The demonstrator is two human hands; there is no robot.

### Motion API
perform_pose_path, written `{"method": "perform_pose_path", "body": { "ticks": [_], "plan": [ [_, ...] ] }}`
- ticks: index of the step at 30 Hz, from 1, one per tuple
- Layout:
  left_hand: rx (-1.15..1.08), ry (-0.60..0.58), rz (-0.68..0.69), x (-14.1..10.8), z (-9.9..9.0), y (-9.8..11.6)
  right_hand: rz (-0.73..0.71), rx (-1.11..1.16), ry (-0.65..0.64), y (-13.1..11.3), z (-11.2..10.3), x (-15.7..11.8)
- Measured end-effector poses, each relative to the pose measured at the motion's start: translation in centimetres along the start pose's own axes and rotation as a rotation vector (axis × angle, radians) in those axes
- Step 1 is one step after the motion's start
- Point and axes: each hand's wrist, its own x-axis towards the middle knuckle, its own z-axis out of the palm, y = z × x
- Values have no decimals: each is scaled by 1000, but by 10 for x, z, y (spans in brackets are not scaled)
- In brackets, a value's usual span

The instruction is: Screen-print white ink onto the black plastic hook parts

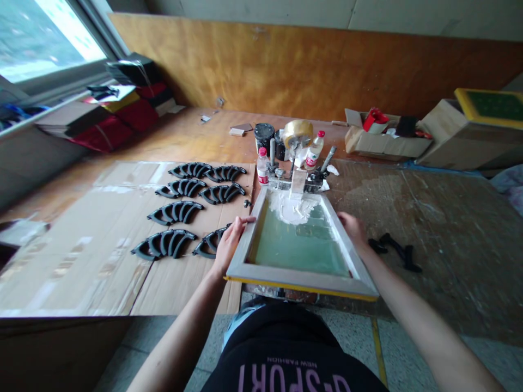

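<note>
A screen printing frame (302, 274) with a green mesh lies in front of me, fixed at its far end to a metal hinge clamp (314, 184). My left hand (229, 244) grips its left side, thumb along the rail. On the opposite rail my right hand (353, 230) is closed, its fingertips partly hidden. White ink (291, 211) is spread thickly over the far part of the mesh. A squeegee (298, 181) stands upright in that ink. Close to my left hand is a black curved ribbed part (207, 243), partly covered by the hand.
Several similar black parts (165, 243) sit in rows on cardboard (90, 267) at left. Behind the clamp stand bottles (314, 151), black cans (264, 136) and a tape roll (298, 132). Black pieces (398, 249) lie right; open boxes (388, 144) stand back right.
</note>
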Motion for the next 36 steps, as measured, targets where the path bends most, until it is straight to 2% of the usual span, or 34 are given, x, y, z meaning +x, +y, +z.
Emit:
{"method": "perform_pose_path", "body": {
  "ticks": [2,4,5,7,9,11,13,16,19,21,24,26,28,30,33,36],
  "plan": [
    [79,-26,-106,-6,-7,-27,8,48,135,-5,-11,23],
    [112,-36,-148,-5,-10,-56,-134,86,240,-29,-13,50],
    [131,-27,-151,-2,-10,-69,-231,80,252,-45,-10,63],
    [175,5,-148,4,-9,-89,-365,13,186,-76,-1,84],
    [183,12,-154,8,-9,-100,-385,-68,43,-98,11,95],
    [161,-3,-174,11,-9,-105,-359,-137,-87,-110,22,92],
    [148,-4,-185,11,-10,-107,-389,-172,-161,-111,26,76],
    [157,9,-183,10,-12,-111,-621,-140,-236,-103,21,45],
    [145,-12,-188,9,-12,-111,-822,-49,-345,-97,9,32],
    [131,-15,-194,8,-11,-108,-795,6,-346,-97,7,33],
    [113,-1,-207,6,-8,-99,-683,9,-195,-98,16,32],
    [102,4,-217,5,-6,-93,-695,-5,-134,-96,24,23],
    [92,5,-224,3,-5,-87,-735,8,-154,-93,28,15],
    [87,-3,-232,1,-5,-81,-705,38,-163,-94,26,18],
    [92,-9,-200,-2,-8,-64,-542,68,-94,-104,15,49],
    [70,-16,-128,-4,-12,-36,-340,32,-34,-105,-3,93]
  ]
}}
